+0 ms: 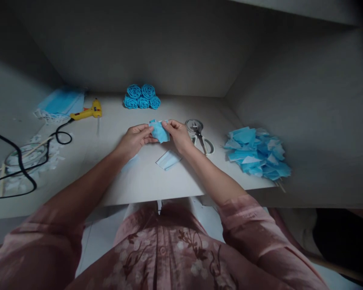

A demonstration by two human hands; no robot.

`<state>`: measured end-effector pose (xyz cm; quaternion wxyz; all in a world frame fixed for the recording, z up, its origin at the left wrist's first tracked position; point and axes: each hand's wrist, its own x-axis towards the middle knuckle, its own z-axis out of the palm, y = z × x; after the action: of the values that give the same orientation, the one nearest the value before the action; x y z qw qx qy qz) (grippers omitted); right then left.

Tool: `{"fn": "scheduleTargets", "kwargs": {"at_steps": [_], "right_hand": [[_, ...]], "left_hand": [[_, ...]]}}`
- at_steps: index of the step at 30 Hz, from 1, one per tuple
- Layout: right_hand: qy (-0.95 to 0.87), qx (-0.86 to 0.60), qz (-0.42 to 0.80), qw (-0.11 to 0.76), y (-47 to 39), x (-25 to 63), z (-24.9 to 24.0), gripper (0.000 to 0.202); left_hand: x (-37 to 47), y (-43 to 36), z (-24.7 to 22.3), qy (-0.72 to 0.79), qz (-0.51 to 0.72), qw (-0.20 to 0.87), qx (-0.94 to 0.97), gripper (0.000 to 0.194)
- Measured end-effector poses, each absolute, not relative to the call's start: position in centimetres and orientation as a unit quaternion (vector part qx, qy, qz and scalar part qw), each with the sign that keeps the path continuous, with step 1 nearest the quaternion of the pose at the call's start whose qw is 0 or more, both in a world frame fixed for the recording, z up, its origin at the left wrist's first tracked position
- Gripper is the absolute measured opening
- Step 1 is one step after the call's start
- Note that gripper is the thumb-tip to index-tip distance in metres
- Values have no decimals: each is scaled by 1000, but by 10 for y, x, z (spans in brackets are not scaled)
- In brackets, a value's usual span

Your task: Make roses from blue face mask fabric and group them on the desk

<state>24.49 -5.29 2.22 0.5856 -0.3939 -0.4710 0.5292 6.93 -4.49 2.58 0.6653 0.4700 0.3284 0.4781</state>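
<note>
My left hand (136, 139) pinches the left side of a small light-blue fabric piece (160, 132), held up above the table. On its upper right edge, the thumb and fingers of my right hand (178, 133) are closed. Below them a folded pale-blue piece (168, 160) lies flat on the table. Another pale piece (129, 163) lies partly hidden beside my left forearm. Scissors (202, 141) with pale handles rest just right of my right hand, next to a round roll (194, 125).
Several blue rolled bundles (142, 96) are stacked at the back. A yellow glue gun (89, 111) with a black cord and a stack of blue masks (62, 102) are at the left. Blue fabric pieces (255, 153) are heaped at the right, over the table (145, 185).
</note>
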Motion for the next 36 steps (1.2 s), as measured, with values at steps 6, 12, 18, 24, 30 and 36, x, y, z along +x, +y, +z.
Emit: {"fn": "scheduleTargets", "kwargs": {"at_steps": [6,12,18,24,30,36], "right_hand": [[-440,-409,525,602,-46,250,22,61],[-456,-375,620,516,-48,252,26,61],[-466,-407,579,532,-49,254,23,55],[-415,-377,651,511,-47,259,26,54],[-400,-374,640,539,-49,255,23,57],[-377,-380,616,578,-49,250,24,62]], "left_hand": [[67,-44,30,330,509,645,465,34],[65,-42,34,318,535,642,448,33],[65,-41,33,335,540,635,440,32],[67,-42,31,318,542,645,434,39],[70,-46,29,339,505,664,434,34],[72,-47,31,353,509,667,414,23]]}}
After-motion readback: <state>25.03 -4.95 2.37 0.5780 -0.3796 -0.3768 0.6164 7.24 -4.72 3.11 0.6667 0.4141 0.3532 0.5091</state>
